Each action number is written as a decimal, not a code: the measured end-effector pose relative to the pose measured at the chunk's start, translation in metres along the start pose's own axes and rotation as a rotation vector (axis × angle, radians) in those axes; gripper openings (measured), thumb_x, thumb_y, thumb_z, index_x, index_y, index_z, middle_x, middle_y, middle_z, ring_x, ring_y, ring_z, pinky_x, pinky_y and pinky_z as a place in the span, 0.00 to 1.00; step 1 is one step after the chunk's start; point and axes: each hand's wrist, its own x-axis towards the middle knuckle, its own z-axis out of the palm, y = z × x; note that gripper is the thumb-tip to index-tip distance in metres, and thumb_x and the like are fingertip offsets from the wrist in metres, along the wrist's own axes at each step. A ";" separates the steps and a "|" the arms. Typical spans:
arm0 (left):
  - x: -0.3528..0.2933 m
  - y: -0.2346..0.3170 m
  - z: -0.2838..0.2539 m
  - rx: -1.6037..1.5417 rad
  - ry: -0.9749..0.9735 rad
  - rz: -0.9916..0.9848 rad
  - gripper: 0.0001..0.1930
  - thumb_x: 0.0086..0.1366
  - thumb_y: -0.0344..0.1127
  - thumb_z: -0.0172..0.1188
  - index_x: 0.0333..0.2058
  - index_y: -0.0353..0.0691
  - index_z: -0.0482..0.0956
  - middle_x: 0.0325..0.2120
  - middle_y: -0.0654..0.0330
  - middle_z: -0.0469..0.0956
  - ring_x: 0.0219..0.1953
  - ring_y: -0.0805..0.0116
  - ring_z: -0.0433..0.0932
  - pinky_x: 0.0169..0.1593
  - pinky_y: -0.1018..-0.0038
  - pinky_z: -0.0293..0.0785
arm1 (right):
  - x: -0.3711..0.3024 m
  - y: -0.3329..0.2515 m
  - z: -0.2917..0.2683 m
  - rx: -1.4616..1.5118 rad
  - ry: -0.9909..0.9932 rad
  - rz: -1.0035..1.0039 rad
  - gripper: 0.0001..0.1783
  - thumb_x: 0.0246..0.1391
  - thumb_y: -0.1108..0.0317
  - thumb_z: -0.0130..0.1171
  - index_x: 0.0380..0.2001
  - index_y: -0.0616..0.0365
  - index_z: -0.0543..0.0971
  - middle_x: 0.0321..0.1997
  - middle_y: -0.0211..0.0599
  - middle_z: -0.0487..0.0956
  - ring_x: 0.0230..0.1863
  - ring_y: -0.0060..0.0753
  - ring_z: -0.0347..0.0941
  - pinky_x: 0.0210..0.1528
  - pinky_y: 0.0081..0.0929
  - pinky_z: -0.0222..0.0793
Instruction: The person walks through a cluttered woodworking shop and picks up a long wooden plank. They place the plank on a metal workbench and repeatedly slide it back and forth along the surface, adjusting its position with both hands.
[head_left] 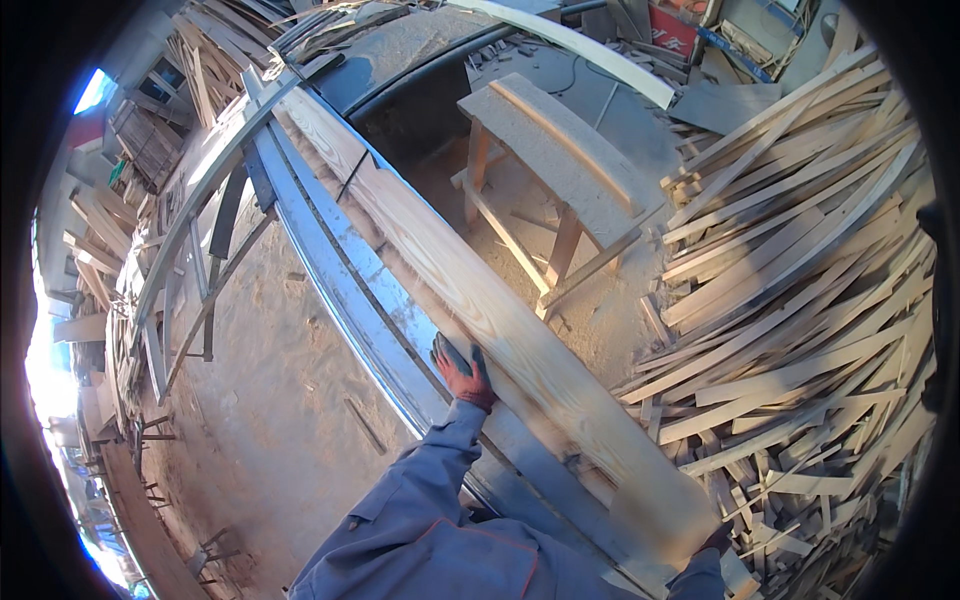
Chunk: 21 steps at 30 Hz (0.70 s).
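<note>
Head view: your board (530,340) lies flat on the long metal desk (372,268), its long axis running from the far upper left to the near lower right, where its end comes close to your body. Your left hand (463,378) is on the desk at the board's left edge, so the wood lies just to the right of those fingers; they are spread and straight, the thumb apart from the rest, clamped on nothing. Whether the thumb presses the edge or only lies along it, you cannot tell. Your right hand (717,538) is nearer the board's near end, at its right corner, largely hidden; whether its fingers grip is not shown.

The desk's metal is bluish and worn, with a dark groove (400,338) running lengthwise left of the board. Beyond the board, to the right, stands a wooden stand (555,165); farther right, loose strips (790,290) are heaped high. On the left, the floor (270,400) is dusty, with scattered scraps.
</note>
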 end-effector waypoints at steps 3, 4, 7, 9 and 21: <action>-0.027 -0.011 -0.025 0.237 -0.277 0.018 0.53 0.57 0.54 0.66 0.72 0.25 0.57 0.72 0.33 0.58 0.76 0.35 0.53 0.80 0.51 0.45 | 0.005 0.001 -0.002 -0.001 -0.045 -0.068 0.44 0.66 0.33 0.49 0.59 0.70 0.76 0.59 0.61 0.80 0.58 0.60 0.78 0.58 0.48 0.75; -0.033 -0.012 -0.030 0.331 -0.364 0.042 0.53 0.55 0.52 0.66 0.73 0.26 0.57 0.73 0.32 0.58 0.77 0.35 0.53 0.80 0.52 0.46 | 0.008 0.003 -0.003 -0.008 -0.058 -0.091 0.42 0.67 0.35 0.49 0.59 0.69 0.76 0.58 0.60 0.80 0.58 0.60 0.78 0.58 0.48 0.75; -0.043 -0.010 -0.035 0.250 -0.290 0.142 0.54 0.51 0.53 0.68 0.70 0.20 0.61 0.70 0.31 0.63 0.76 0.35 0.56 0.79 0.51 0.48 | 0.016 0.012 -0.003 -0.005 -0.087 -0.161 0.38 0.68 0.38 0.49 0.57 0.68 0.77 0.56 0.58 0.80 0.56 0.59 0.78 0.56 0.48 0.75; -0.045 -0.002 -0.035 0.248 -0.269 0.128 0.54 0.51 0.56 0.69 0.69 0.20 0.63 0.69 0.31 0.65 0.75 0.35 0.58 0.79 0.53 0.50 | 0.022 0.018 -0.003 -0.002 -0.106 -0.204 0.35 0.69 0.41 0.49 0.56 0.67 0.77 0.55 0.57 0.81 0.55 0.58 0.79 0.55 0.47 0.75; -0.060 0.039 -0.052 0.280 -0.254 0.061 0.59 0.51 0.62 0.75 0.68 0.18 0.64 0.68 0.30 0.66 0.74 0.36 0.60 0.78 0.55 0.54 | 0.066 0.055 -0.010 -0.201 -0.123 -0.414 0.23 0.75 0.53 0.45 0.52 0.62 0.78 0.52 0.49 0.82 0.54 0.52 0.78 0.54 0.43 0.73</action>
